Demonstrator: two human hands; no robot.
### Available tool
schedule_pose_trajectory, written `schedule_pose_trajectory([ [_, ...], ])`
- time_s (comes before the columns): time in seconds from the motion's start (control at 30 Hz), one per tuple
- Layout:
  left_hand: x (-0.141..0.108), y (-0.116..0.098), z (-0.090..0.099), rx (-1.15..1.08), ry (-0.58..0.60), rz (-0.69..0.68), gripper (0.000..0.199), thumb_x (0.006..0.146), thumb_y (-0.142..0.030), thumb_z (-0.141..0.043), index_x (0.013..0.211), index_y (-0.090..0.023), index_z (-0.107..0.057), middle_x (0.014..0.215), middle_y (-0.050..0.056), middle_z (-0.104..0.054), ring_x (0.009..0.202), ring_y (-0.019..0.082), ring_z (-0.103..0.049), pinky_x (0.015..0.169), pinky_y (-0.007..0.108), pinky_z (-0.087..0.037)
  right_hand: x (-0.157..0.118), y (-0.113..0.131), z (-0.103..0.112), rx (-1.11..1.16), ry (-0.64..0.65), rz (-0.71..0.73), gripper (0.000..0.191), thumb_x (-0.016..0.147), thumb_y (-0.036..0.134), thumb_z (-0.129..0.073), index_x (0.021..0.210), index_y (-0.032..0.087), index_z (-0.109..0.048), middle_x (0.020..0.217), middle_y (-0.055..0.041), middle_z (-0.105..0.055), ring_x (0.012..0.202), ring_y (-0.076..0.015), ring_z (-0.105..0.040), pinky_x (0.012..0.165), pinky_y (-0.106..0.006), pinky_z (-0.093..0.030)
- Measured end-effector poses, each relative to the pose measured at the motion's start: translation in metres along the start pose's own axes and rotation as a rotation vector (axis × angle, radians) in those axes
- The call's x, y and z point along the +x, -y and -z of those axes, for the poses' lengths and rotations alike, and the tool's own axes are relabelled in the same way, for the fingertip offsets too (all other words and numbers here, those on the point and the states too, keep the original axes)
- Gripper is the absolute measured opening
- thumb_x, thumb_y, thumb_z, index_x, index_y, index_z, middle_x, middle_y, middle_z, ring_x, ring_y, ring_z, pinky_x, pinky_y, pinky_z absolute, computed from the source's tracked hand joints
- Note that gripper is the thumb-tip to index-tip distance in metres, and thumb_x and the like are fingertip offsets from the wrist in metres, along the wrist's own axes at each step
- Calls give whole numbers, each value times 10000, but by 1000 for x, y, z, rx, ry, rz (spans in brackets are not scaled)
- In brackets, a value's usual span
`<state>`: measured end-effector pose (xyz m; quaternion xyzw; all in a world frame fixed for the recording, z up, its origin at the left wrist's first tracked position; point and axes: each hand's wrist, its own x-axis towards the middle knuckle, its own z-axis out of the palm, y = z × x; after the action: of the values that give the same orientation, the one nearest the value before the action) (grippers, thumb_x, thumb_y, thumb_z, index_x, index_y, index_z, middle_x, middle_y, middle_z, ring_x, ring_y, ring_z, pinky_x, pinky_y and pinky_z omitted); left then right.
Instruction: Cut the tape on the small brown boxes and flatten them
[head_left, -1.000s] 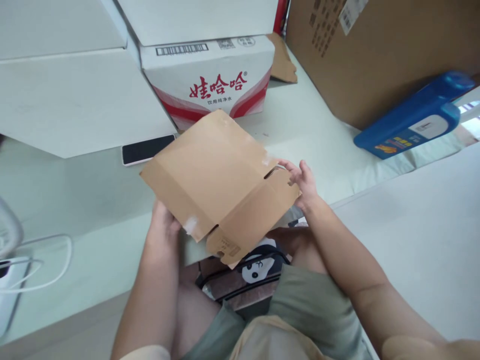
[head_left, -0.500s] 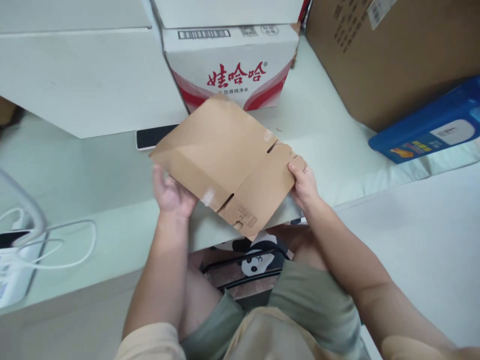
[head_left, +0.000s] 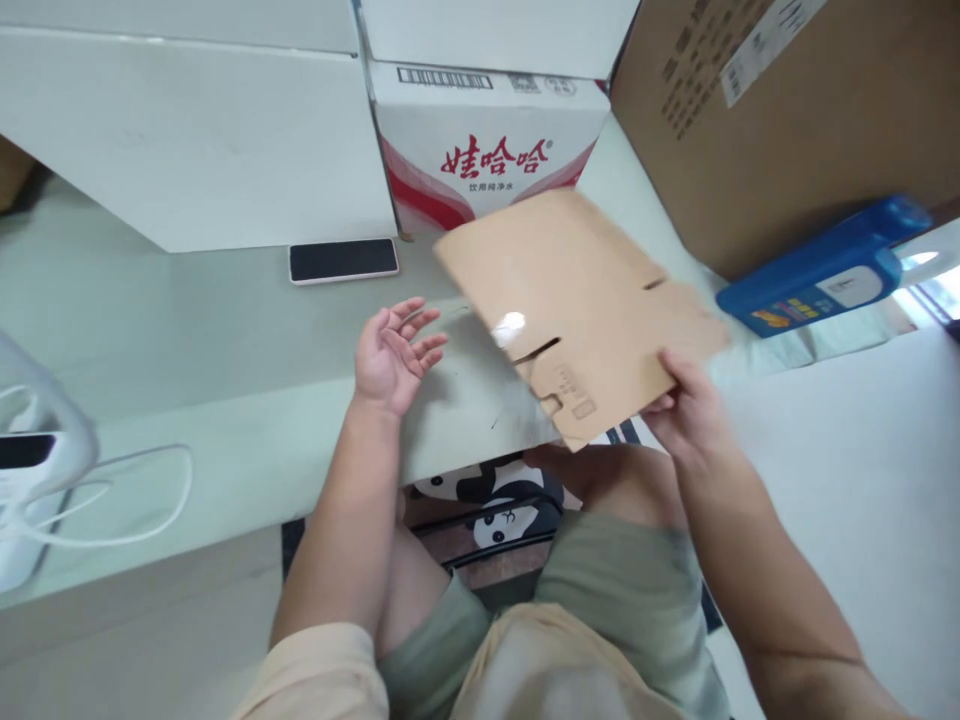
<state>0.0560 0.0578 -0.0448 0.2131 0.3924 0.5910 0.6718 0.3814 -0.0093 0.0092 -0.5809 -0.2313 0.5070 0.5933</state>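
Note:
A flat brown cardboard piece (head_left: 577,290), with slots, fold lines and a strip of shiny tape, is held up over the table. My right hand (head_left: 686,405) grips it by the near right edge, thumb on top and fingers underneath. My left hand (head_left: 397,360) is off the cardboard, to its left, palm up with the fingers apart and nothing in it. Beyond that hand, a phone (head_left: 343,261) with a dark screen lies on the table.
A white and red carton (head_left: 495,150) stands at the back beside large white boxes (head_left: 225,150). On the right are a big brown box (head_left: 795,120) and a blue bottle (head_left: 817,265). White cables (head_left: 187,480) and a white device (head_left: 30,520) occupy the table's left (head_left: 247,430).
My left hand has let go of the cardboard. My right hand has carried it rightward, and the phone is now fully uncovered. The view has shifted slightly.

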Motion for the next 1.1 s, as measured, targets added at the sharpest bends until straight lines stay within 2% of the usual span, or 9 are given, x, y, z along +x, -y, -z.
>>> schedule_pose_trajectory([
  [0.13,-4,-5,1,25,66,38,355,821,-495,-611,983,-200,-724,971,70,-739,653,160,-710,560,262,-550,-6,24,36,-84,-304,259,283,628,275,-840,726,218,-581,549,107,-542,308,-12,-356,258,-142,-238],
  [0.23,-4,-6,1,1,66,34,347,806,-493,-620,938,-191,-727,890,62,-738,616,149,-690,548,248,-549,9,42,41,-174,-426,349,214,814,140,-672,648,231,-570,497,72,-536,296,-46,-446,273,-178,-270],
  [0.37,-3,-7,-2,-10,80,28,367,797,-528,-631,908,-185,-700,834,46,-712,592,132,-683,534,226,-543,68,75,1,-215,-423,394,317,889,51,-590,621,210,-536,558,65,-557,352,-8,-458,351,-187,-332],
  [0.43,-2,-8,-3,-9,94,32,374,785,-536,-639,904,-185,-692,826,38,-704,590,126,-681,531,221,-541,105,92,-32,-216,-383,379,403,903,-19,-558,602,213,-426,541,92,-510,451,4,-480,477,-108,-444],
  [0.53,-1,-12,-2,-39,100,16,368,753,-526,-662,886,-185,-694,806,25,-701,575,116,-671,523,214,-540,139,101,-76,-273,-246,257,285,982,109,-569,715,199,-527,610,30,-614,630,-54,-620,517,-116,-512],
  [0.6,-1,-15,-2,-71,100,-2,361,727,-511,-684,874,-182,-699,794,19,-701,566,110,-664,522,211,-542,137,91,-96,-325,-133,201,204,990,134,-565,791,166,-595,680,-21,-690,635,-78,-652,512,-141,-516],
  [0.7,-3,-21,1,-131,89,-35,306,676,-434,-740,859,-192,-694,772,-3,-697,557,99,-655,522,203,-546,109,60,-114,-411,67,105,129,965,121,-574,861,147,-646,769,-53,-743,577,-92,-666,510,-177,-520],
  [0.87,-13,-34,9,-222,52,-158,267,578,-189,-782,737,-218,-569,743,-71,-662,525,57,-615,501,167,-520,65,13,-145,-595,373,56,69,887,127,-659,881,189,-629,769,6,-735,592,-81,-690,565,-184,-549],
  [1.1,-45,-67,50,-376,-47,-385,361,559,-122,-778,727,-205,-469,775,-90,-598,525,23,-572,497,154,-493,27,-39,-240,-851,689,167,123,877,74,-593,845,178,-649,708,-8,-733,661,-109,-698,701,-254,-581],
])
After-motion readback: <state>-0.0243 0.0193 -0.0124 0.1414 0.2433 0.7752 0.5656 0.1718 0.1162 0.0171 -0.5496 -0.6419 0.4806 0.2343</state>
